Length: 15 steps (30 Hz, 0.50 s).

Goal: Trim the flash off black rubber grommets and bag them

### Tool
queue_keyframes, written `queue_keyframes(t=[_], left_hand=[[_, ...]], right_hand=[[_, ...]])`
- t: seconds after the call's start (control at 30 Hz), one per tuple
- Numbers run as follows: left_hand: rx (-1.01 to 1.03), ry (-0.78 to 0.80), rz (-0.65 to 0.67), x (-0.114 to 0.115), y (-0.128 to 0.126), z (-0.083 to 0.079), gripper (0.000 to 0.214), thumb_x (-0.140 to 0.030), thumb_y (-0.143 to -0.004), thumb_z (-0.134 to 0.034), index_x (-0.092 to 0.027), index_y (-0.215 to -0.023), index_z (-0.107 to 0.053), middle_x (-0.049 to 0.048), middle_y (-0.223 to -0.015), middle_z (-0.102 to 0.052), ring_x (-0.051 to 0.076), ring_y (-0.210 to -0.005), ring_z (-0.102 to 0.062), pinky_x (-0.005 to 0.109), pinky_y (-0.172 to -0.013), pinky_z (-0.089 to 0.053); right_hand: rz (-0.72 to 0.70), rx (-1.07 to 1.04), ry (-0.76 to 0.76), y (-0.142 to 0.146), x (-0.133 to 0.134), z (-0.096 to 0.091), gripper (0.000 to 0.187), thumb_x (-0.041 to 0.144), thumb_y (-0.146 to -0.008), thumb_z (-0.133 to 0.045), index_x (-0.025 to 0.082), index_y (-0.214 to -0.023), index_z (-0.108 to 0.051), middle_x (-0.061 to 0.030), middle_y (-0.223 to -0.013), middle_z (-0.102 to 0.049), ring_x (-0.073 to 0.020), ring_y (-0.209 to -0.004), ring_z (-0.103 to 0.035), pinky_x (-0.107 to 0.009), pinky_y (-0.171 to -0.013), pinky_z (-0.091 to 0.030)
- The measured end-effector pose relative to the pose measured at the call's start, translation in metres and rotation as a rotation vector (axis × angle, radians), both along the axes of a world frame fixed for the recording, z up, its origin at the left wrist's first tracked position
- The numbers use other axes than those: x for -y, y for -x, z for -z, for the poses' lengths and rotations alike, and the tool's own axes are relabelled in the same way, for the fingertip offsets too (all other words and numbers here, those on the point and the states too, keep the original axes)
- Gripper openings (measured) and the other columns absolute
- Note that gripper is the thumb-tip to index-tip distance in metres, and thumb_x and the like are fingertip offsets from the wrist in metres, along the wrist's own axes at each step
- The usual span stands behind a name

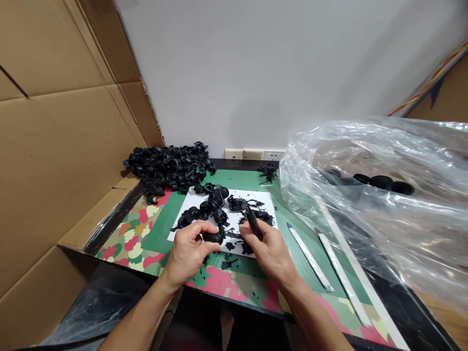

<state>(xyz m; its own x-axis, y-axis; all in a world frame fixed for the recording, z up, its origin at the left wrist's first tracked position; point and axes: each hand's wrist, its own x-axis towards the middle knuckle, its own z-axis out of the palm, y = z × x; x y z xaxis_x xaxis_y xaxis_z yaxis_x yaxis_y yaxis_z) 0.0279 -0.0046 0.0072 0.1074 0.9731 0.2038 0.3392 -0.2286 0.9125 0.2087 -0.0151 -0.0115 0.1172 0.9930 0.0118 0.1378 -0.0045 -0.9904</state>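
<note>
My left hand point(190, 248) pinches a round black rubber part point(215, 237) between thumb and fingers, over the near side of a white sheet point(185, 204). Just to its right, my right hand point(269, 248) is closed around a thick black tool handle point(253, 223); the tool's working end cannot be made out. Several ribbed black rubber parts point(216, 197) lie on the sheet beyond my left hand. Black rubber scraps point(231, 245) are scattered between both hands.
A heap of black rubber pieces point(171, 165) sits at the back left beside a cardboard wall point(73, 122). Small scraps point(268, 171) lie at the back. Two white-wrapped sticks point(310, 258) rest on the green mat point(288, 214). A clear plastic bag point(351, 151) holds round black parts point(380, 182).
</note>
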Motion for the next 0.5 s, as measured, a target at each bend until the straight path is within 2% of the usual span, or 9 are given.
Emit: queue_keyframes(t=[0.1,0.23,0.37,0.5], left_hand=[[0.052,0.069,0.001,-0.001,0.002,0.000,0.022,-0.012,-0.057,-0.078,-0.018,-0.077,-0.074,0.0030,-0.082,-0.073,0.015,-0.071,-0.062,0.022,-0.058,-0.047],[0.259,0.205,0.077,-0.003,0.002,-0.005,0.027,-0.014,-0.057,-0.078,-0.016,-0.084,-0.074,0.0055,-0.086,-0.073,0.015,-0.074,-0.062,0.021,-0.057,-0.047],[0.374,0.304,0.090,-0.004,0.001,-0.006,0.029,-0.013,-0.057,-0.078,-0.014,-0.085,-0.072,0.0055,-0.081,-0.071,0.013,-0.067,-0.060,0.019,-0.052,-0.046],[0.364,0.264,0.072,-0.004,0.004,0.000,0.031,-0.012,-0.056,-0.079,-0.015,-0.087,-0.072,0.0058,-0.085,-0.070,0.015,-0.075,-0.061,0.020,-0.057,-0.048]], right_hand=[[0.007,-0.039,-0.013,0.001,0.001,0.004,0.025,0.042,-0.072,-0.058,0.019,-0.065,-0.053,0.0045,-0.056,-0.043,-0.0116,-0.053,-0.036,-0.024,-0.049,-0.029],[0.021,-0.170,0.002,0.003,0.003,0.007,0.020,0.037,-0.071,-0.062,0.019,-0.068,-0.054,0.0062,-0.054,-0.042,-0.0092,-0.047,-0.034,-0.022,-0.045,-0.027],[0.033,-0.346,0.087,0.008,0.005,0.007,0.032,0.046,-0.070,-0.067,0.019,-0.068,-0.052,0.0091,-0.049,-0.035,-0.0063,-0.042,-0.024,-0.021,-0.040,-0.020],[-0.029,-0.406,0.147,0.016,0.006,0.009,0.044,0.058,-0.068,-0.069,0.018,-0.063,-0.051,0.0080,-0.048,-0.036,-0.0050,-0.041,-0.023,-0.020,-0.038,-0.016]])
